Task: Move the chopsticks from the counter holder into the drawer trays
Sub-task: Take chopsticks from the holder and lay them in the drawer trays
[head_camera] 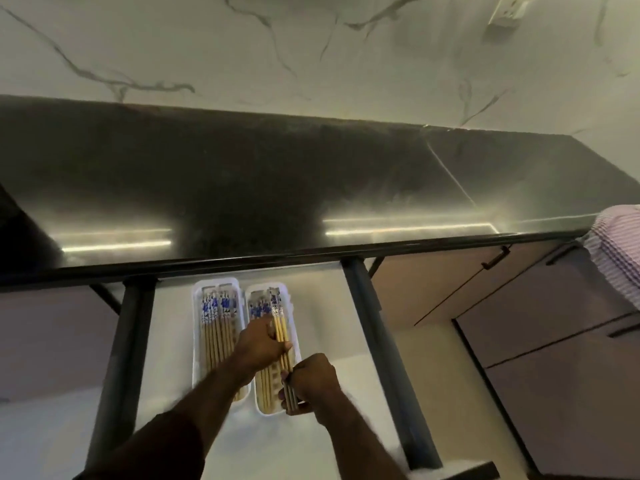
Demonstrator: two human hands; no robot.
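Note:
Two white trays lie side by side in the open drawer [322, 327]. The left tray [197, 344] holds several bamboo chopsticks [218, 327] with blue-and-white patterned tops. Over the right tray [258, 405] both hands grip one bundle of chopsticks [281, 327]. My left hand [261, 344] clasps the bundle at its middle. My right hand [313, 382] holds the thin ends at the near end of the tray. More chopsticks lie under the bundle in the right tray. No counter holder is in view.
The dark glossy counter [277, 188] runs above the drawer, with a marble wall behind it. Dark drawer rails [377, 341] flank the drawer. Cabinet doors [519, 306] with black handles stand to the right. A pink striped cloth [620, 251] shows at the right edge.

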